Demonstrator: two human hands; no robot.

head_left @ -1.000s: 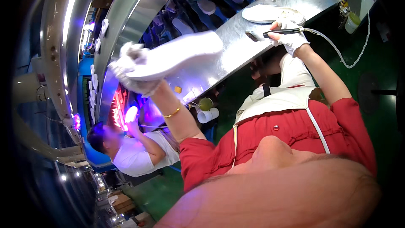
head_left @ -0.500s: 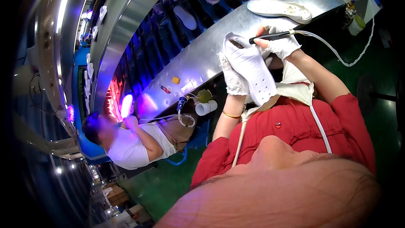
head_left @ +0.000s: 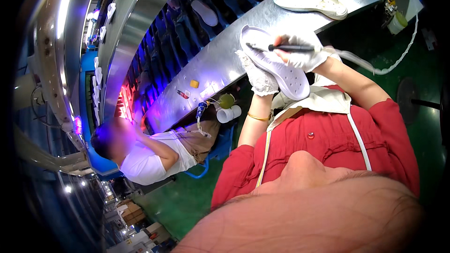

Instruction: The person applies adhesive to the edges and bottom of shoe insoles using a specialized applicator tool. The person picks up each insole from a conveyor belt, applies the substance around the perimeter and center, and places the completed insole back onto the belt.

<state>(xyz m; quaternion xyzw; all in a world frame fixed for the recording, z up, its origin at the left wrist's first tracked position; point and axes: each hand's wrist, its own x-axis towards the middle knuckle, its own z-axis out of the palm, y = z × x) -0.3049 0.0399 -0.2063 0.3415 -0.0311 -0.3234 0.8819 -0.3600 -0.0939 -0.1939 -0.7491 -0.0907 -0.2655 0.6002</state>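
A white shoe sole (head_left: 287,76) with a raised rim and small holes at its toe end lies tilted across my left hand (head_left: 258,76). That hand wears a white glove and grips the sole from below and the side. In a fingerless white glove, my right hand (head_left: 302,54) pinches a black pen-like brush (head_left: 293,47) fed by a clear hose (head_left: 361,62). The brush tip is over the hollow heel part of the sole; whether it touches, I cannot tell. Another white sole (head_left: 311,3) rests on the metal ledge (head_left: 215,58) ahead.
Beyond the ledge, a conveyor (head_left: 173,42) carries white soles. A yellow block (head_left: 194,84), a red-and-black small tool (head_left: 183,94) and a valve with a white cup (head_left: 228,114) are at left. A co-worker (head_left: 150,157) sits left; a hanging container (head_left: 397,23) is at right.
The sole has tilted so its hollow inside shows more. My right hand has moved slightly lower, with the brush tip further left over the heel. The co-worker's brightly lit piece is no longer visible.
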